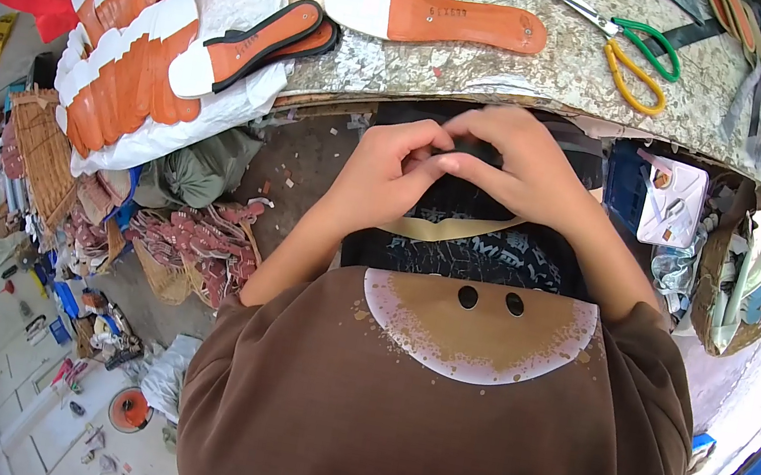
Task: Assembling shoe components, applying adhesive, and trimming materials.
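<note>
My left hand (390,171) and my right hand (527,172) meet over my lap, just off the table's near edge. The fingers of both are curled, with the fingertips close together, and the right fingers are slightly blurred. Whatever they pinch, if anything, is hidden or too small to name. Below them a tan strap (452,230) crosses a black cloth (487,260) with pale print. Nearest to the hands on the table lies a long orange-brown insole (466,24) with a white end. Left of it rests a black-edged insole (249,49), overlapping another dark-edged piece.
Scissors (624,47) with one green and one yellow handle lie on the worn tabletop (488,74). Rows of insoles (130,80) cover a white sheet at left. A white tray (674,204) and a scrap-filled basket (743,283) stand at right. Patterned cloth scraps (193,246) lie below left.
</note>
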Tool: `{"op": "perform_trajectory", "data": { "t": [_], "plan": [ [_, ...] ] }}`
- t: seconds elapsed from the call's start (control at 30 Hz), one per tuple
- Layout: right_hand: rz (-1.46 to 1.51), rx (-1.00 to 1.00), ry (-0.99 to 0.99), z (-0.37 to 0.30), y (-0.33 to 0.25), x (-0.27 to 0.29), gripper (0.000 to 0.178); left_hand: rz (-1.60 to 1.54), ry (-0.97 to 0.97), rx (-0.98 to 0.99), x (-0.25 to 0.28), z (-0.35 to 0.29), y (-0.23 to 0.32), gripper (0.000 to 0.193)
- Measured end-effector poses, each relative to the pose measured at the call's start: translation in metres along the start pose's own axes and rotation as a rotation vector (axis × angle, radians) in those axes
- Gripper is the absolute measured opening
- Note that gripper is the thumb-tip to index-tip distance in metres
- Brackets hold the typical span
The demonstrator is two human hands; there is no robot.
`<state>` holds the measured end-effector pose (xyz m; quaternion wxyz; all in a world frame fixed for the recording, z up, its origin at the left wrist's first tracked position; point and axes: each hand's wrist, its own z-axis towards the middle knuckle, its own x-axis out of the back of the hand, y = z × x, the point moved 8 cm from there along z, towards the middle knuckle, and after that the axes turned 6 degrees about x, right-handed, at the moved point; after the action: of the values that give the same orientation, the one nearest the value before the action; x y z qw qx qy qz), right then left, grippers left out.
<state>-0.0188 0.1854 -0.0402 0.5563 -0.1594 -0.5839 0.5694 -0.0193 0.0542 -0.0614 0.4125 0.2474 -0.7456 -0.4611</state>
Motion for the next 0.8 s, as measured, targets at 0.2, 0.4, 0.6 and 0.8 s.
{"op": "perform_trajectory", "data": {
  "t": [0.2,0.4,0.6,0.8],
  "plan": [
    [0.286,-0.149,-0.115,-0.017,0.024,0.032,0.032,-0.344,-0.116,0.097,-0.011,0.008,-0.002,0.014],
    [0.737,0.268,0.251,0.017,-0.002,0.118,0.040,-0.227,0.200,-0.086,0.034,0.042,0.023,0.038],
    [0.911,0.085,0.130,0.056,-0.041,0.073,0.031,0.909,0.457,-0.152,0.107,0.114,-0.008,0.047],
    [0.684,-0.309,0.083,0.070,0.016,0.051,0.022,0.788,0.500,-0.143,0.117,0.094,0.008,0.024]
  ]
}}
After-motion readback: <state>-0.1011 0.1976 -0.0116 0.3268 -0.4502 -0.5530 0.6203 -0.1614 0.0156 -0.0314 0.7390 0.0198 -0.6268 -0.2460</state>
